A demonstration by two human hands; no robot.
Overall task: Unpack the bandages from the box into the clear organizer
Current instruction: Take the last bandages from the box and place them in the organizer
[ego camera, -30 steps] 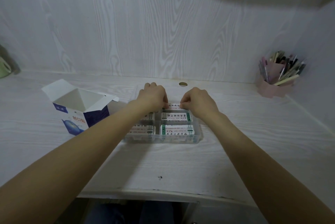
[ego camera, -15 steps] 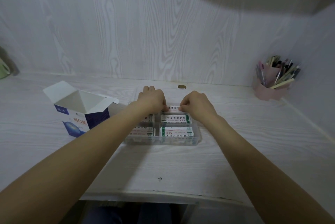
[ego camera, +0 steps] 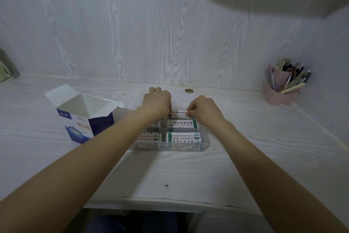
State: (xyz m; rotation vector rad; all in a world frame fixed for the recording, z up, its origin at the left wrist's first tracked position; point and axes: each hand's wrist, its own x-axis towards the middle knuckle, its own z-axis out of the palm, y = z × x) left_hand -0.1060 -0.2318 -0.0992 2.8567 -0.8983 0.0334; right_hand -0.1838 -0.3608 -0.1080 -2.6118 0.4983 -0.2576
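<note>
**Two hands put a bandage pack in the back slot**

Two hands work together here. The left hand (ego camera: 157, 102) and the right hand (ego camera: 203, 110) each pinch one end of a small white bandage pack (ego camera: 179, 112), so it stays flat over the back slot of the clear plastic organizer (ego camera: 205, 143). Other packs already lie in the near slots. The open blue and white cardboard box (ego camera: 83, 117) stands just beside, and looks empty.

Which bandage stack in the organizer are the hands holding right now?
The far right stack: both the left hand and right hand pinch its ends; the other stacks lie untouched.
</note>
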